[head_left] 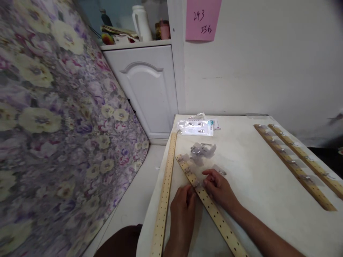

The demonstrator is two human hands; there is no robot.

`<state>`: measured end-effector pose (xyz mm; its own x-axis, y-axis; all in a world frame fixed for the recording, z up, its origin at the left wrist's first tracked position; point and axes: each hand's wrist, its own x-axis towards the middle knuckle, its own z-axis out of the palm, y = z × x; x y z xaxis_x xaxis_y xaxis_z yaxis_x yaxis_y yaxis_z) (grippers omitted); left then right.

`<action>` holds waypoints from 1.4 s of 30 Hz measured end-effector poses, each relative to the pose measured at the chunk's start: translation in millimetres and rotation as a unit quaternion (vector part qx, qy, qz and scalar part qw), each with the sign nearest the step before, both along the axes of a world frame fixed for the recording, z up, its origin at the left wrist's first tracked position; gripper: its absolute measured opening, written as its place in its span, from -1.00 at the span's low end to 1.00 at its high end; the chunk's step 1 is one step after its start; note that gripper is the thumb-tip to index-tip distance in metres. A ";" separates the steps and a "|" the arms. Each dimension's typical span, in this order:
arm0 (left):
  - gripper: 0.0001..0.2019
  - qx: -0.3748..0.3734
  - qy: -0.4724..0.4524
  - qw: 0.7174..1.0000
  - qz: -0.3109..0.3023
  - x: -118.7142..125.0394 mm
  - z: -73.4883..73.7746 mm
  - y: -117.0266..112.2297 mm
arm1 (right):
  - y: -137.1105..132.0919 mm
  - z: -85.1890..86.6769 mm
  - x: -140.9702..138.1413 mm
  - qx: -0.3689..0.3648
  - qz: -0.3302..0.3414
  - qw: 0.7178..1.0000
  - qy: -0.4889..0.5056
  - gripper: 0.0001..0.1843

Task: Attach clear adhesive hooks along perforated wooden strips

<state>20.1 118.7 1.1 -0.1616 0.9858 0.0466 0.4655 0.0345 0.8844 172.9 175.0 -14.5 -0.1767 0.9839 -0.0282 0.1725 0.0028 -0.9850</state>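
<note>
A pale wooden strip with rows of holes (214,212) lies slantwise on the table between my hands. Small metal clips in clear plastic (187,170) sit along its far part. At the strip's left edge, my left hand (183,207) is closed, its curled fingertips on the strip beside one small clip piece (197,184). Opposite it, my right hand (221,189) rests at the right edge, index finger held out and apart from the thumb. The thumb is close to the same clip piece; the other fingertips are partly hidden.
Another perforated strip (166,178) lies along the table's left edge. Loose bagged clips (200,150) and a single bagged clip (220,171) are beyond my hands, with clip packaging (195,127) at the back. Two clip-bearing strips (291,162) lie right. A floral curtain (66,142) hangs left.
</note>
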 end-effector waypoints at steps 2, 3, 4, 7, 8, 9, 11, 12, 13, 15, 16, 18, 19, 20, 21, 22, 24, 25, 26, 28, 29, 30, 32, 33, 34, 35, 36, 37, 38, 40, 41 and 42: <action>-0.79 -0.005 -0.008 1.000 0.002 -0.4 -0.7 1.1 | -0.4 -0.4 0.3 0.009 0.006 1.000 -0.022 -0.77; -0.79 -0.006 -0.011 1.000 0.004 -0.5 -1.2 1.6 | -0.4 -0.7 0.5 0.010 0.008 0.999 -0.031 -0.78; -0.78 -0.006 -0.014 1.000 0.006 -0.5 -1.9 2.0 | -0.3 -1.0 0.5 0.011 0.009 0.999 -0.038 -0.78; -0.78 -0.008 -0.017 1.000 0.012 -0.7 -2.9 2.6 | 0.3 -1.8 0.3 0.013 0.005 0.998 -0.057 -0.79; -0.78 -0.010 -0.017 1.000 0.015 -0.7 -2.8 2.8 | 0.3 -1.8 0.2 0.014 0.005 0.998 -0.062 -0.79; -0.79 -0.012 -0.019 1.000 0.017 -0.8 -2.6 3.0 | 0.3 -1.6 0.0 0.016 0.005 0.998 -0.067 -0.78; -0.80 -0.019 -0.026 0.999 0.021 -1.0 -2.1 3.8 | -0.1 -0.4 -0.2 0.019 0.006 0.997 -0.076 -0.78; -0.81 -0.023 -0.029 0.999 0.020 -1.1 -2.0 4.4 | -0.4 0.4 -0.3 0.019 0.006 0.997 -0.078 -0.78; -0.81 -0.026 -0.031 0.999 0.018 -1.1 -1.8 5.2 | -0.7 1.2 -0.3 0.017 0.005 0.997 -0.079 -0.79; -0.83 -0.030 -0.029 0.999 0.016 -0.8 -1.6 6.7 | -1.0 2.1 -0.3 0.007 0.003 0.997 -0.070 -0.79; -0.83 -0.032 -0.027 0.999 0.016 -0.6 -1.4 7.4 | -1.0 2.0 -0.3 0.001 0.001 0.998 -0.062 -0.78; -0.84 -0.034 -0.022 0.999 0.018 -0.1 -0.9 8.2 | -0.9 0.4 -0.3 -0.008 -0.002 0.999 -0.042 -0.75; -0.85 -0.034 -0.019 0.999 0.021 0.2 -0.6 8.2 | -0.8 -0.9 -0.4 -0.012 -0.001 0.999 -0.031 -0.72; -0.85 -0.035 -0.016 0.999 0.022 0.3 -0.5 8.0 | -0.7 -2.4 -0.4 -0.015 -0.001 1.000 -0.023 -0.70; -0.85 -0.035 -0.012 0.999 0.022 0.2 -0.6 7.4 | -0.7 -3.7 -0.5 -0.018 0.000 1.000 -0.017 -0.69; -0.84 -0.035 -0.009 0.999 0.021 0.0 -1.1 6.5 | -0.7 -4.8 -0.5 -0.021 0.001 1.000 -0.016 -0.68; -0.81 -0.029 0.001 0.999 0.014 -0.6 -2.8 4.1 | -0.9 -5.8 -0.5 -0.022 0.002 1.000 -0.020 -0.68; -0.78 -0.022 0.007 1.000 0.008 -0.8 -3.9 2.6 | -1.0 -5.6 -0.4 -0.021 0.002 0.999 -0.025 -0.68; -0.76 -0.014 0.013 1.000 0.002 -0.9 -5.0 1.1 | -1.0 -5.0 -0.3 -0.018 0.003 0.999 -0.030 -0.69; -0.72 -0.001 0.023 1.000 -0.011 -0.4 -6.8 -1.9 | -1.1 -3.3 -0.2 -0.011 0.005 0.999 -0.041 -0.70; -0.70 0.006 0.026 0.999 -0.017 0.2 -7.3 -3.3 | -1.0 -2.5 -0.2 -0.007 0.005 0.999 -0.046 -0.71; -0.70 0.010 0.028 0.999 -0.023 1.0 -7.6 -4.5 | -0.9 -1.7 -0.3 -0.004 0.005 0.999 -0.051 -0.71; -0.69 0.019 0.030 0.999 -0.024 2.5 -7.9 -6.3 | -0.7 -0.8 -0.6 -0.003 0.006 0.998 -0.055 -0.72; -0.69 0.023 0.031 0.999 -0.024 3.1 -8.2 -6.9 | -0.6 -0.6 -0.9 -0.003 0.006 0.999 -0.054 -0.72; -0.69 0.025 0.033 0.999 -0.022 3.5 -8.6 -7.4 | -0.6 -0.6 -1.1 -0.005 0.008 0.999 -0.052 -0.72; -0.69 0.026 0.034 0.999 -0.019 3.6 -9.1 -7.6 | -0.7 -0.6 -1.3 -0.007 0.009 0.999 -0.050 -0.72; -0.69 0.027 0.035 0.999 -0.020 3.4 -9.9 -7.8 | -0.7 -0.7 -1.5 -0.008 0.010 0.999 -0.049 -0.72; -0.69 0.027 0.037 0.999 -0.021 3.0 -10.7 -7.9 | -0.8 -0.8 -1.6 -0.008 0.011 0.999 -0.050 -0.72; -0.68 0.027 0.041 0.999 -0.024 2.4 -11.5 -7.9 | -0.8 -0.9 -1.6 -0.008 0.010 0.999 -0.052 -0.72; -0.67 0.029 0.053 0.998 -0.033 1.3 -12.9 -7.9 | -0.7 -1.3 -1.5 -0.004 0.009 0.998 -0.060 -0.71; -0.66 0.029 0.062 0.997 -0.038 0.9 -13.5 -7.8 | -0.6 -1.5 -1.3 0.000 0.007 0.998 -0.065 -0.71; -0.65 0.030 0.071 0.996 -0.041 0.6 -13.8 -7.8 | -0.3 -1.8 -1.2 0.003 0.006 0.998 -0.068 -0.71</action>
